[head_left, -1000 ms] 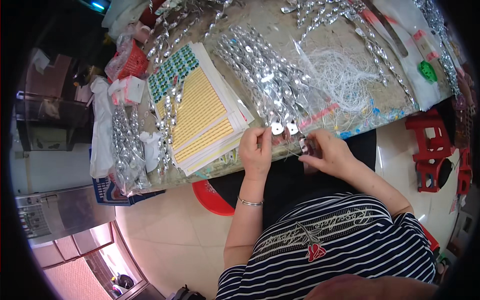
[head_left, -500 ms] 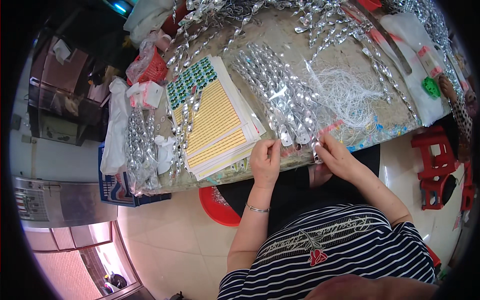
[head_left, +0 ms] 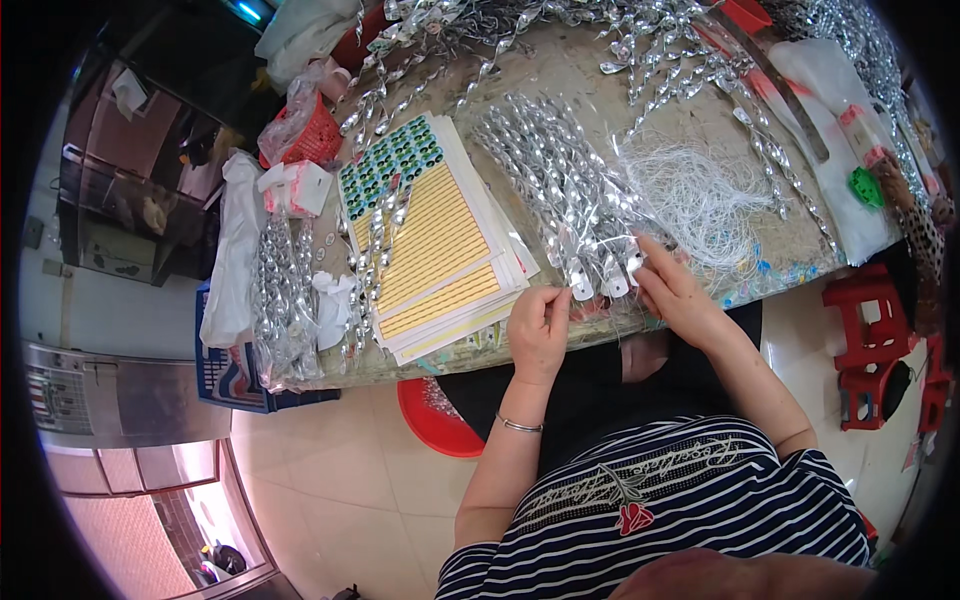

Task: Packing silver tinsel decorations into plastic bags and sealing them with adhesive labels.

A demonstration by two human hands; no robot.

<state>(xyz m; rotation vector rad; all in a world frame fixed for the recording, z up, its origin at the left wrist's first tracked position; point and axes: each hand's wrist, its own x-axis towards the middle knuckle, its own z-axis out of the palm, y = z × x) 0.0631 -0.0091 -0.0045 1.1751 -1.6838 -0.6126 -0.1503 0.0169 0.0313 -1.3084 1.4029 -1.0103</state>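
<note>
Silver twisted foil strips (head_left: 555, 165) lie in a bundle on the worktable, their flat, holed ends toward me near the table edge. My right hand (head_left: 682, 302) is closed at the bundle's right side, with thumb and fingertips on the end of one foil strip (head_left: 633, 262). Just left of the flat ends, my left hand (head_left: 540, 328) is closed in a pinch; whatever its fingertips hold is too small to make out. A loose tangle of thin white strings (head_left: 700, 195) lies beyond my right hand. Left of the bundle sits a stack of printed sticker sheets (head_left: 440, 250) in yellow and green-blue.
More foil strips (head_left: 285, 290) lie at the table's left end, near a red basket (head_left: 308, 135) and a blue crate (head_left: 225, 380). A green plastic piece (head_left: 865, 187) rests at the right, close to another person's arm (head_left: 915, 235). Red stools (head_left: 865, 320) stand beyond the table.
My right hand has moved slightly forward, bringing the foil strip's end from the table edge up beside the bundle. My left hand has shifted a little right, closer to the flat ends.
</note>
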